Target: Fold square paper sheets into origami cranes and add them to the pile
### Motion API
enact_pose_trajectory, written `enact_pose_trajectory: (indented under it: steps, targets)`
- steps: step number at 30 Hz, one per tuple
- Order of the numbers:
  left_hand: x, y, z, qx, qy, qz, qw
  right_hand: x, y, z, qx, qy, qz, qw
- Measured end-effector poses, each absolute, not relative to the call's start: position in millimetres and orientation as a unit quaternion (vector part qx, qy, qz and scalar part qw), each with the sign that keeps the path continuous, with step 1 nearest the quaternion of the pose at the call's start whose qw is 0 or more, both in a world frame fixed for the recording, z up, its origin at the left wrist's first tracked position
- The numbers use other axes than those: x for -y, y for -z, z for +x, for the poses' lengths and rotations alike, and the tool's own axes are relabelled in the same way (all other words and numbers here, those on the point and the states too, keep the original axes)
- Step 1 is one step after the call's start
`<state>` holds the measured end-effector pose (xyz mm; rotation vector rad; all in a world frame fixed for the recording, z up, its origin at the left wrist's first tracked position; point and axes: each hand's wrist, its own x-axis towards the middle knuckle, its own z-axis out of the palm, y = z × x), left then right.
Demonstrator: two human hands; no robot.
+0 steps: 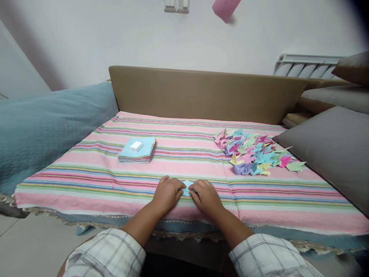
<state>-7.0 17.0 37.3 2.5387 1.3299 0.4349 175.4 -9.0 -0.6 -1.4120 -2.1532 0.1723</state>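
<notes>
A small folded piece of light blue paper (187, 187) lies near the front of the striped cloth, between my two hands. My left hand (168, 192) pinches its left side with thumb and fingertips. On the opposite side, my right hand (206, 195) has its thumb and fingers closed on the paper's right part. Fingers cover both ends, so only the middle of the folded piece shows. Farther back on the left sits a stack of coloured square paper (135, 154), blue sheet uppermost, bearing a small white box-like object (136, 146).
A pile of folded paper cranes (253, 152) in many colours spreads at the right. The striped cloth (190, 154) covers the sofa seat, with a tan backrest (201, 94) behind. Grey cushions (331, 146) bound the right side, a blue-covered armrest (57, 127) the left.
</notes>
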Motion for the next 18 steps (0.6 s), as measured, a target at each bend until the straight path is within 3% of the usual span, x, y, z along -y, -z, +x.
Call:
enact_pose_trajectory:
  steps: [7, 18]
  targets:
    - [-20.8, -32.2, -11.9, -0.453, -0.161, 0.866, 0.138, 6.7, 1.2, 178.4, 0.807, -0.073, -0.522, 0.266]
    - [-16.3, -19.7, -20.9, -0.372, -0.149, 0.916, 0.015, 5.6, -4.3, 188.2, 0.842, -0.071, -0.453, 0.285]
